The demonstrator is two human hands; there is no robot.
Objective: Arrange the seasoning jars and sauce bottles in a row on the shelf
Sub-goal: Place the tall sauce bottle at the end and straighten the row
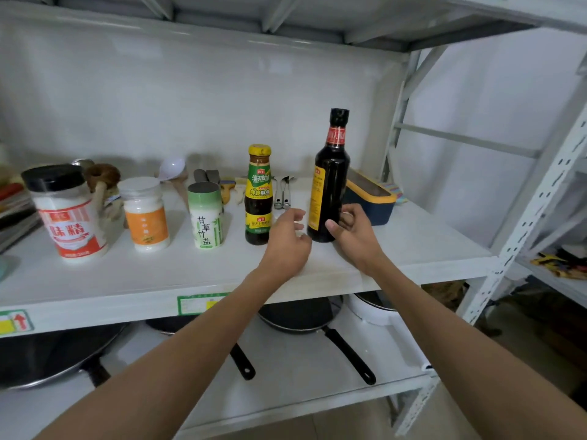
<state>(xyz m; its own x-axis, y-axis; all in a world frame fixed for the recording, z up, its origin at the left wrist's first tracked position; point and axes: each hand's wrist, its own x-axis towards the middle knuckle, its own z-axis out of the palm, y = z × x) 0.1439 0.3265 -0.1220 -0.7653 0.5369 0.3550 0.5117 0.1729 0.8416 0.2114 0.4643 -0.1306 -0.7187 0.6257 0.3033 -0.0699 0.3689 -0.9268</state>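
While two bare forearms are stretched forward over the lower shelf, where black frying pans with long handles (305,315) and a white pot (374,309) are stored, both hands are seen above the front of the white metal shelf (127,277). The left hand (287,241) is held open with loosely curled fingers, touching nothing, just right of the small dark sauce bottle with a yellow cap and green label (259,195). The right hand (351,233) is cupped around the base of the tall dark glass soy sauce bottle with a black cap and red neck label (330,176), its thumb laid against the front of the glass and its fingers curled round the right side; whether the bottle is firmly gripped cannot be told. That bottle is stood upright at the right end of a row. To the left are ranged the green-and-white salt shaker with a grey cap (205,215), the white jar with an orange label (144,214) and the large white jar with a black lid and red label (65,211). Further back, metal spoons (282,193), a white plastic ladle (171,168), wooden utensils (103,179) and a navy box with a yellow rim (370,195) are lying near the white back wall, the box just behind the right hand.
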